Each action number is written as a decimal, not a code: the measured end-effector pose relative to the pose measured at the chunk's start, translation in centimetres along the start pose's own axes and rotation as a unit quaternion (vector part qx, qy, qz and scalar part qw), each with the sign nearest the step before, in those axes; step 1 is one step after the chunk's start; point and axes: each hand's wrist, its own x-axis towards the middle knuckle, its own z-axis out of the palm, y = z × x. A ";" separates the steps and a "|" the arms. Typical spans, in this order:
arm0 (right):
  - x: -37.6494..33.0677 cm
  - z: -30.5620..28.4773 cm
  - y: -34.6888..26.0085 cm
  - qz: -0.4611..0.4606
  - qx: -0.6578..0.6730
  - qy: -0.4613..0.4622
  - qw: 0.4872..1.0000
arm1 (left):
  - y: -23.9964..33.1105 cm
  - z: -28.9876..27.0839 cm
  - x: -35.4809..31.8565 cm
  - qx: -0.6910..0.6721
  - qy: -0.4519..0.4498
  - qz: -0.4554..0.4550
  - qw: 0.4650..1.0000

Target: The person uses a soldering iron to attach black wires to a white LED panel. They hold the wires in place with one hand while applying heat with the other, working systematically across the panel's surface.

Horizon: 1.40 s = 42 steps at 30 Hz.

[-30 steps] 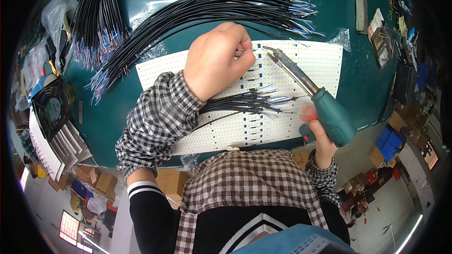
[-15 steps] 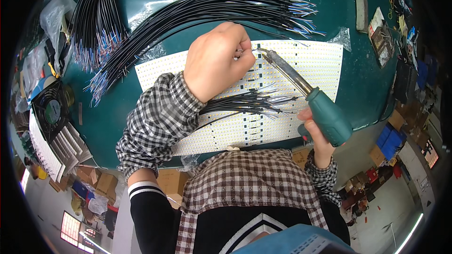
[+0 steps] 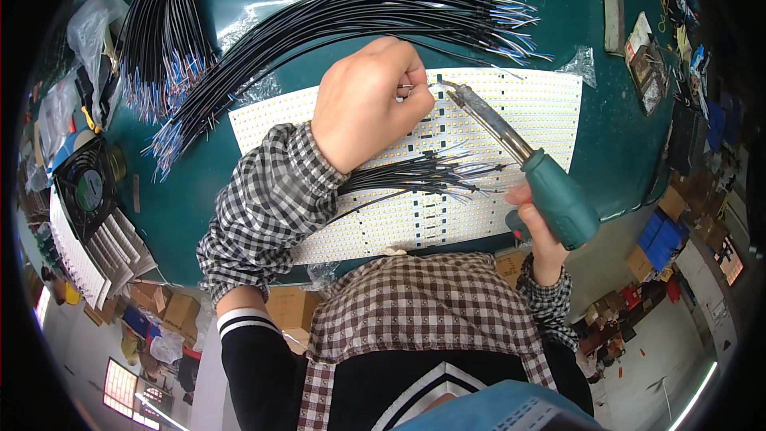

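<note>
My left hand (image 3: 371, 100) is closed in a pinch over the far part of a white LED board (image 3: 535, 116). A thin wire (image 3: 406, 86) shows between its fingers; its end is too small to make out. My right hand (image 3: 544, 241) grips the green handle of a soldering iron (image 3: 561, 201). The iron's metal shaft slants up and left, with the tip just right of my left fingertips, above the board's column of dark pads. Nearer to me, a small bunch of black cables (image 3: 415, 174) with stripped coloured ends lies across the board.
A long bundle of black cables (image 3: 351, 12) curves along the far side of the green table (image 3: 622, 136). Another tied bundle (image 3: 171, 24) lies at far left. A black fan (image 3: 86, 183) stands on the left by stacked white boards (image 3: 104, 259). Clear plastic (image 3: 584, 65) lies behind the board.
The soldering iron's tip has shifted slightly right, away from my left fingertips. My left hand has barely moved.
</note>
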 end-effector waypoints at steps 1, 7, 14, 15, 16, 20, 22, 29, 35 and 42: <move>0.0 0.0 0.0 0.001 0.002 -0.001 1.000 | 0.0 0.0 0.0 0.002 -0.002 -0.001 1.000; 0.0 -0.1 -0.1 -0.004 0.002 -0.013 1.000 | 0.0 -0.1 0.2 0.006 -0.008 -0.003 1.000; 0.4 0.0 -0.3 -0.018 -0.018 -0.027 0.999 | 0.0 -0.4 0.4 -0.007 -0.035 -0.022 0.999; 0.4 0.0 -0.3 -0.021 -0.025 -0.025 0.999 | -0.1 -0.5 0.4 -0.011 -0.036 -0.021 0.999; 0.4 0.0 -0.3 -0.023 -0.032 -0.024 0.999 | -0.1 -0.5 0.4 -0.014 -0.038 -0.021 0.999; 0.4 0.0 -0.3 -0.024 -0.024 -0.021 0.999 | -0.1 -0.5 0.5 -0.017 -0.036 -0.024 0.999; 0.4 0.1 -0.4 -0.024 -0.024 -0.021 0.999 | 0.0 -0.5 0.5 -0.015 -0.036 -0.027 0.999; 0.2 -0.1 0.0 -0.019 -0.039 -0.020 0.999 | 0.0 -0.5 0.4 -0.004 -0.034 -0.018 0.999; 0.3 0.1 -0.2 -0.022 -0.039 -0.026 0.999 | 0.0 -0.4 0.5 -0.004 -0.033 -0.020 0.999; -0.1 -0.5 0.2 -0.020 -0.042 -0.014 0.999 | 0.0 -0.5 0.4 0.003 -0.032 -0.018 0.999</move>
